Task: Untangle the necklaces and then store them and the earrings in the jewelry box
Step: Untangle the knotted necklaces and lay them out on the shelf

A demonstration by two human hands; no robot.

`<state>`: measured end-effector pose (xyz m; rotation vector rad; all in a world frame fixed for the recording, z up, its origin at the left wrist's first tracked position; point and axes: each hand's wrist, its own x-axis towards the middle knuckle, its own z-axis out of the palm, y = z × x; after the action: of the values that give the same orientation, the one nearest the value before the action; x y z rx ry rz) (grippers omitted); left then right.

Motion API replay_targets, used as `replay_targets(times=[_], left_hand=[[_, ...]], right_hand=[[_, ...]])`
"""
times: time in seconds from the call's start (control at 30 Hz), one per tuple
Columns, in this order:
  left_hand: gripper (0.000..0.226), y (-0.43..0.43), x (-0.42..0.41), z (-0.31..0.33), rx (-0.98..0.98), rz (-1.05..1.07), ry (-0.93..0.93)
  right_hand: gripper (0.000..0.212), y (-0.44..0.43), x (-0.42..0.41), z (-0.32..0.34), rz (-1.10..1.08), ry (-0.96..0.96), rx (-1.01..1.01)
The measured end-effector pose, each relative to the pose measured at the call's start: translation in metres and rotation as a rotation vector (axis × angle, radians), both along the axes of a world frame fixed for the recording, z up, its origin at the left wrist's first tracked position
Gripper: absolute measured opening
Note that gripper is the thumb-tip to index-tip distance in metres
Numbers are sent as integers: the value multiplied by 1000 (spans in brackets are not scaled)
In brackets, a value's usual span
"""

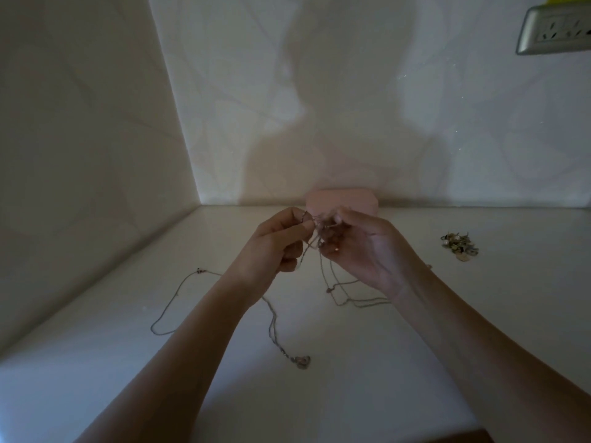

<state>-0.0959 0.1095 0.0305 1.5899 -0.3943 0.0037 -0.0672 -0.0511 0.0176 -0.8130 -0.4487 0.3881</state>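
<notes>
The one camera sits on my head and looks forward and down through a wide lens that bends the edges. My left hand (275, 241) and right hand (361, 251) meet near mid-frame, close below me, with both forearms coming in from the bottom edge. Beyond them the white table (96, 362) reaches the wall (319, 91) I face, and a side wall (80, 123) stands to my left.

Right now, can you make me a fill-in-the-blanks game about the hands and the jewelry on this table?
1. The left hand and right hand are ____ pinching the tangled necklaces.
2. The jewelry box behind them is ____ in colour.
3. The earrings lie in a little pile on the table, to the ____ of the hands.
Missing words: both; pink; right.
</notes>
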Motion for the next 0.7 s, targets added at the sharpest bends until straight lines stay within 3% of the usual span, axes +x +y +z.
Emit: replay_targets(times=[0.1,0.2,0.3,0.53,0.63,0.7], left_hand=[[18,-1,1,-2,4,40,-6],[21,1,3,-1,-56,111,-20],[23,9,6,2,-158,158,-42],[22,14,9,3,-276,207,-32],[16,19,13,2,-169,282,11],[16,21,16,-1,72,371,68]], right_hand=[[32,0,2,0,-43,24,73],[15,1,1,1,-117,82,80],[15,-3,0,4,-152,177,106],[17,-1,-4,5,-129,103,93],[20,-3,-3,6,-174,77,35],[11,-2,-2,4,-220,21,-71]])
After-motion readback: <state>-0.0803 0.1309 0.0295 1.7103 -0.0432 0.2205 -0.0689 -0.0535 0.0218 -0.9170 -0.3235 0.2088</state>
